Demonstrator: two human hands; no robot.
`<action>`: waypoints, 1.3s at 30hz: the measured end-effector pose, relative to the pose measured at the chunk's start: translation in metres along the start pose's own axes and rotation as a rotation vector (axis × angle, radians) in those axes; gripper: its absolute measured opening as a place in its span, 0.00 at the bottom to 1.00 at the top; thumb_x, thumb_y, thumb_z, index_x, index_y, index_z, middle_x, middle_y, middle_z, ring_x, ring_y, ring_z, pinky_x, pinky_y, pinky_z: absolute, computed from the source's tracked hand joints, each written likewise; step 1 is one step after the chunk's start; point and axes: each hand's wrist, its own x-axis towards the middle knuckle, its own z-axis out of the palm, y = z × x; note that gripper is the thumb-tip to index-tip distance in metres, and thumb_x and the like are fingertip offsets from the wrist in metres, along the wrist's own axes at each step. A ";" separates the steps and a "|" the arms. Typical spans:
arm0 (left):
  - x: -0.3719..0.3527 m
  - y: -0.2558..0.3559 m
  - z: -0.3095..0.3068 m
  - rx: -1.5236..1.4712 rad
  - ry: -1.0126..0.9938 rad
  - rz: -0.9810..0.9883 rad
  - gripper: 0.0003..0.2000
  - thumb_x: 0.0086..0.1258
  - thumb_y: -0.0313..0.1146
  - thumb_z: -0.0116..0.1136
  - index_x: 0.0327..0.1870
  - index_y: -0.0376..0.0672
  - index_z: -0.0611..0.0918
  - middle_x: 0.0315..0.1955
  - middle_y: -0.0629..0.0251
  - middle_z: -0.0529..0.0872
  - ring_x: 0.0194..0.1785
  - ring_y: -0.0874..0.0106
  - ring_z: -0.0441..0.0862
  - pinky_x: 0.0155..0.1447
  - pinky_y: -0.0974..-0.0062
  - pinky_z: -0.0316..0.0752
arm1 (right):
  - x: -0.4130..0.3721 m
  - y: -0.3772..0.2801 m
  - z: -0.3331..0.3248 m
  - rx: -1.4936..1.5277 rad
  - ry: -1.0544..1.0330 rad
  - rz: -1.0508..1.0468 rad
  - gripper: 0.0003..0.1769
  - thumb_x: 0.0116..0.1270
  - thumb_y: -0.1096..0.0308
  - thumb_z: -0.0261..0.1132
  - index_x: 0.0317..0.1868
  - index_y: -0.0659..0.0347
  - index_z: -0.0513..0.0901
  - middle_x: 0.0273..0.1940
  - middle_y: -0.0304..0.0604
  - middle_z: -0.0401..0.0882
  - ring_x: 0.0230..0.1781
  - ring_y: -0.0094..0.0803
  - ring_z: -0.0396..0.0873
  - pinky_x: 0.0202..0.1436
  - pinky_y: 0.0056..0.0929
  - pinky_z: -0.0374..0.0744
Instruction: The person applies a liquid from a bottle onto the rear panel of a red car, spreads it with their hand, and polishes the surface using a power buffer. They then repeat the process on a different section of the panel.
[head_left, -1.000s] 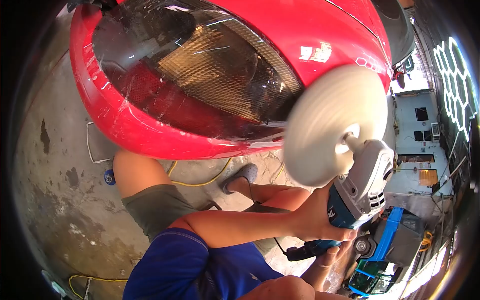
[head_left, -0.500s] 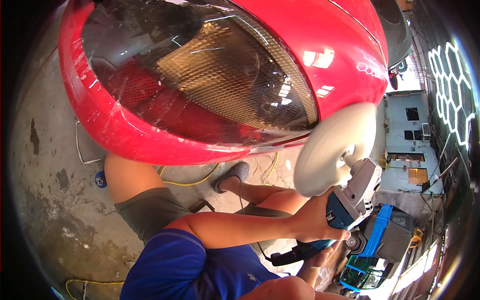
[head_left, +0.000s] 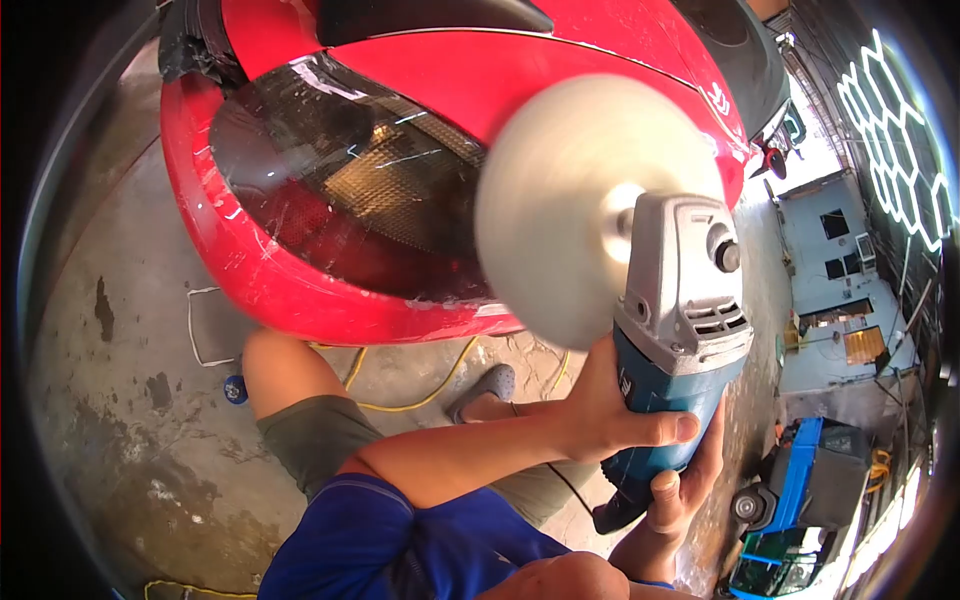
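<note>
My left hand (head_left: 620,415) is wrapped round the blue body of a power polisher (head_left: 665,375), its thumb lying across the housing. Lower down, my right hand (head_left: 690,480) grips the same tool near its rear end. A large whitish round pad (head_left: 560,200), blurred as if spinning, sits on the polisher's head and hides the right part of the tail light (head_left: 390,180) and some bodywork. Whether the pad touches the surface I cannot tell. White specks and smears mark the red bodywork (head_left: 300,290) around the light.
A yellow cable (head_left: 410,406) runs over the concrete floor (head_left: 130,400) past a foot in a grey clog (head_left: 487,390). Beside the knee lies a blue round object (head_left: 235,389). A blue vehicle (head_left: 795,480) stands at lower right. Hexagonal lights (head_left: 890,140) hang at upper right.
The polisher and both hands have moved up, and the pad has shifted up and left over the tail light and red bodywork. More of the car shows at the top.
</note>
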 end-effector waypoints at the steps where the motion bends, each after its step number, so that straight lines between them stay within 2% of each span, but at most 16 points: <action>1: 0.000 -0.005 0.000 0.006 -0.032 -0.019 0.42 0.59 0.41 0.84 0.73 0.34 0.76 0.63 0.60 0.85 0.66 0.70 0.81 0.72 0.66 0.76 | 0.000 0.004 -0.005 0.015 -0.008 0.001 0.76 0.61 0.31 0.81 0.88 0.78 0.52 0.82 0.64 0.66 0.82 0.51 0.69 0.84 0.48 0.67; 4: 0.005 -0.032 0.003 0.041 -0.060 -0.057 0.44 0.61 0.42 0.83 0.78 0.36 0.73 0.67 0.59 0.83 0.70 0.68 0.80 0.76 0.63 0.74 | -0.003 0.019 -0.024 0.024 0.004 -0.004 0.73 0.64 0.33 0.80 0.88 0.78 0.53 0.83 0.64 0.64 0.82 0.50 0.69 0.85 0.48 0.67; 8: 0.013 -0.080 0.003 0.134 -0.048 -0.117 0.45 0.63 0.46 0.83 0.78 0.34 0.72 0.68 0.56 0.81 0.72 0.65 0.76 0.79 0.61 0.70 | -0.017 0.065 -0.057 0.010 0.058 -0.012 0.66 0.70 0.37 0.75 0.89 0.76 0.53 0.84 0.63 0.62 0.83 0.50 0.67 0.85 0.48 0.66; 9: 0.015 -0.089 0.000 0.182 -0.085 -0.195 0.46 0.64 0.49 0.82 0.78 0.33 0.71 0.68 0.55 0.81 0.72 0.64 0.76 0.79 0.60 0.69 | -0.019 0.076 -0.062 0.029 0.084 -0.007 0.65 0.71 0.37 0.75 0.89 0.75 0.53 0.85 0.63 0.62 0.84 0.50 0.67 0.85 0.48 0.66; 12: 0.015 -0.115 0.004 0.157 0.016 -0.224 0.39 0.60 0.44 0.84 0.71 0.36 0.79 0.59 0.61 0.86 0.63 0.69 0.81 0.71 0.65 0.76 | -0.033 0.112 -0.082 0.027 0.139 0.024 0.62 0.73 0.38 0.72 0.89 0.73 0.54 0.85 0.62 0.62 0.84 0.50 0.65 0.86 0.49 0.64; 14: 0.015 -0.128 0.001 0.134 -0.019 -0.254 0.38 0.61 0.44 0.83 0.71 0.36 0.79 0.59 0.61 0.86 0.63 0.69 0.82 0.71 0.65 0.76 | -0.037 0.115 -0.084 0.033 0.166 0.059 0.62 0.73 0.38 0.72 0.89 0.74 0.54 0.85 0.62 0.62 0.84 0.50 0.66 0.86 0.49 0.64; 18: 0.009 -0.116 -0.001 0.156 -0.093 -0.289 0.40 0.64 0.50 0.81 0.73 0.35 0.79 0.65 0.58 0.85 0.69 0.67 0.79 0.75 0.62 0.74 | -0.038 0.097 -0.076 0.045 0.133 0.050 0.63 0.72 0.39 0.75 0.89 0.74 0.53 0.85 0.62 0.62 0.84 0.49 0.67 0.86 0.48 0.65; 21: 0.005 -0.094 0.005 0.065 -0.074 -0.191 0.37 0.62 0.43 0.82 0.71 0.36 0.80 0.59 0.62 0.87 0.63 0.70 0.82 0.71 0.66 0.77 | -0.035 0.068 -0.061 0.032 0.107 0.026 0.65 0.70 0.41 0.78 0.89 0.74 0.53 0.84 0.62 0.63 0.83 0.50 0.67 0.85 0.48 0.66; 28: -0.007 -0.028 0.011 -0.055 0.048 -0.073 0.41 0.59 0.39 0.84 0.74 0.37 0.78 0.63 0.62 0.86 0.65 0.70 0.82 0.73 0.66 0.76 | -0.015 0.015 -0.023 -0.001 -0.008 -0.057 0.68 0.66 0.41 0.82 0.89 0.76 0.54 0.83 0.62 0.65 0.82 0.50 0.69 0.85 0.48 0.66; 33: -0.005 -0.004 0.002 -0.105 0.002 -0.082 0.43 0.56 0.37 0.84 0.75 0.37 0.76 0.64 0.59 0.85 0.67 0.66 0.83 0.75 0.63 0.76 | 0.006 -0.003 -0.009 -0.050 -0.088 -0.120 0.68 0.63 0.41 0.85 0.87 0.77 0.58 0.81 0.64 0.67 0.81 0.50 0.71 0.83 0.47 0.67; 39: 0.000 -0.026 0.003 -0.029 -0.007 -0.023 0.42 0.59 0.39 0.84 0.76 0.36 0.76 0.64 0.60 0.85 0.68 0.68 0.82 0.74 0.65 0.77 | 0.002 0.009 -0.020 0.012 -0.052 -0.056 0.71 0.63 0.39 0.84 0.89 0.75 0.53 0.82 0.63 0.66 0.81 0.50 0.70 0.84 0.46 0.67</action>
